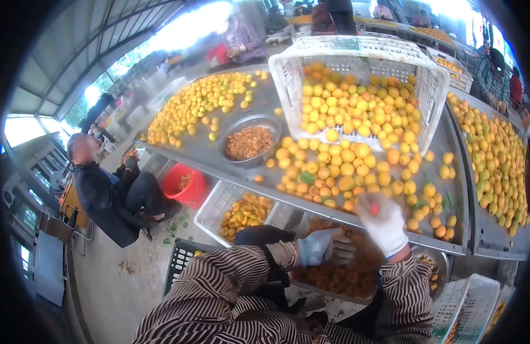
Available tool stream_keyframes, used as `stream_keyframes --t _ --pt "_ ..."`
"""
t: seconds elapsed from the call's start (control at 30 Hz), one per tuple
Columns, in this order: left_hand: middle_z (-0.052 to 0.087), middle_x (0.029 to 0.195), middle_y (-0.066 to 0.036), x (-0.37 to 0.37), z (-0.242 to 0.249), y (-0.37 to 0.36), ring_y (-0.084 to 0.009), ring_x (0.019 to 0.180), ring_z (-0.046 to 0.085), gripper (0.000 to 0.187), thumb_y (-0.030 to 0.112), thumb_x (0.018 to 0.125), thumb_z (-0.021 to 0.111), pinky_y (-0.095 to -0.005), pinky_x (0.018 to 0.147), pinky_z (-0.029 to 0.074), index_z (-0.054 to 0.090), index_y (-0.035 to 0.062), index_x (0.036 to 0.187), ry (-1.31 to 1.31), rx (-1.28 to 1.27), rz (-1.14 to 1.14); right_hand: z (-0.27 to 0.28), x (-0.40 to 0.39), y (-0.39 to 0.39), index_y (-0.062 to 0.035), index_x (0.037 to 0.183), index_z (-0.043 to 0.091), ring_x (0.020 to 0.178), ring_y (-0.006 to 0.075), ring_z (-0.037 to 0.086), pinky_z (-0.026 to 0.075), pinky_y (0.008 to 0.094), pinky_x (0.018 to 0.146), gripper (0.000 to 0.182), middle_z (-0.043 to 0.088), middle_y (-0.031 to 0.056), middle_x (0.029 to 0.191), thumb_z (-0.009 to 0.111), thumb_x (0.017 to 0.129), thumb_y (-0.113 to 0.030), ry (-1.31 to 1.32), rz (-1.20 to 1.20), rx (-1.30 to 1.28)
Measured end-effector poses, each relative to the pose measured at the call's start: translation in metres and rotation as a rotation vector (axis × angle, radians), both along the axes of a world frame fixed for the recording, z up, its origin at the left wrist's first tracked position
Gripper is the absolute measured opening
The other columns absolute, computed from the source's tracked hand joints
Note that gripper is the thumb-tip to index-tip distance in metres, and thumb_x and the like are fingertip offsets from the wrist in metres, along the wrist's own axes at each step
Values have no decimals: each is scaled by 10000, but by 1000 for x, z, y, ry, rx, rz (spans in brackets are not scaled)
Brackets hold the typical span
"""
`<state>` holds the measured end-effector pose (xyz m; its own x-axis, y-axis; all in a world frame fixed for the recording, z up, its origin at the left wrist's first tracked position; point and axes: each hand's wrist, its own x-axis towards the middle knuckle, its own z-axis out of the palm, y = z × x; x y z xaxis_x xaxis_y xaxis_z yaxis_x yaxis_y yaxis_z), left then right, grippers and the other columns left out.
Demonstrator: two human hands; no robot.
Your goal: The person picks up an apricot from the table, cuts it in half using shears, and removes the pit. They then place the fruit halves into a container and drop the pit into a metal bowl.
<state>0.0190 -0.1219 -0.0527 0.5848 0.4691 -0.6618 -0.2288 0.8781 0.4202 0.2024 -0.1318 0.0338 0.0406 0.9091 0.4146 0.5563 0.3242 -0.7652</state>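
Observation:
My left hand (323, 247), in a light blue glove with greyish fingers, is over a crate of brown-orange pieces (328, 280) below the table edge. Its fingers are curled together; what they hold, if anything, is hidden. My right hand (384, 226), in a white glove, is at the table's front edge beside the loose apricots (345, 166). It is blurred, with a small red spot near the fingertips that I cannot make out. The apricots spill from a white plastic crate (434, 86) tipped on its side.
A metal bowl of apricot pits (249, 143) stands on the metal table (210, 163). Below are a white crate of split apricots (246, 215), a red bucket (184, 184) and a black crate (182, 261). A seated person (113, 189) works at left; more apricots (497, 160) lie at right.

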Motion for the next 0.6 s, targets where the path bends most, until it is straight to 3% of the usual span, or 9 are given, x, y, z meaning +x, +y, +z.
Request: stream_keyframes --t 0.13,0.17,0.2,0.3,0.37,0.43,0.5,0.57,0.6 --pt "650 987 -84 -32 3 17 -179 781 639 431 431 1011 432 -314 717 548 568 44 1145 -382 326 56 -4 -23 -4 -130 1029 690 777 311 672 541 387 682 253 673 135 852 684 808 -253 -110 348 -117" --pt "657 926 -55 -38 27 9 -153 715 628 478 501 999 420 -282 654 535 598 68 1092 30 735 -5 -10 -27 -3 -147 1094 665 812 311 668 535 405 712 312 675 130 905 661 815 -286 -170 373 -62" --pt "655 886 -54 -42 51 13 -157 681 623 452 483 988 460 -271 619 522 620 63 1036 -104 388 27 -4 -30 -6 -143 1121 643 854 310 666 531 411 733 343 673 131 935 662 810 -286 -218 374 -79" --pt "649 851 -58 -48 70 25 -174 683 616 399 426 970 519 -274 599 513 625 43 1006 -59 395 -103 -11 -34 0 -142 1102 639 849 305 663 531 411 721 319 670 125 922 659 810 -270 -354 301 -116" --pt "649 853 -97 -52 80 25 -209 720 621 376 373 946 561 -301 607 511 621 8 1014 217 892 -13 -15 -33 0 -140 1059 643 843 295 661 530 405 711 276 665 111 898 656 812 -262 -321 239 11" --pt "650 921 -126 -93 -3 87 -242 787 638 408 362 949 547 -339 676 525 583 -7 1119 653 1287 58 -17 -28 1 -140 1046 644 830 295 661 529 404 704 263 662 105 886 656 813 -260 -334 218 22" --pt "628 1056 -162 -110 83 115 -277 943 636 455 353 976 494 -369 799 530 504 -16 1243 196 539 393 -19 -24 1 -130 1003 643 797 299 661 528 403 677 229 655 96 858 649 817 -263 -335 203 53" --pt "580 1210 -174 -153 88 162 -310 1102 587 505 384 1001 435 -427 929 499 434 -7 1322 17 492 600 -20 -22 0 -125 991 642 787 301 661 528 406 669 220 654 101 848 645 820 -263 -363 208 21" --pt "561 1254 -174 -201 64 208 -317 1157 554 503 395 1008 414 -455 964 477 439 6 1327 482 1026 456 -21 -22 1 -121 979 640 776 303 660 527 410 662 212 653 105 839 640 823 -263 -390 219 -2"
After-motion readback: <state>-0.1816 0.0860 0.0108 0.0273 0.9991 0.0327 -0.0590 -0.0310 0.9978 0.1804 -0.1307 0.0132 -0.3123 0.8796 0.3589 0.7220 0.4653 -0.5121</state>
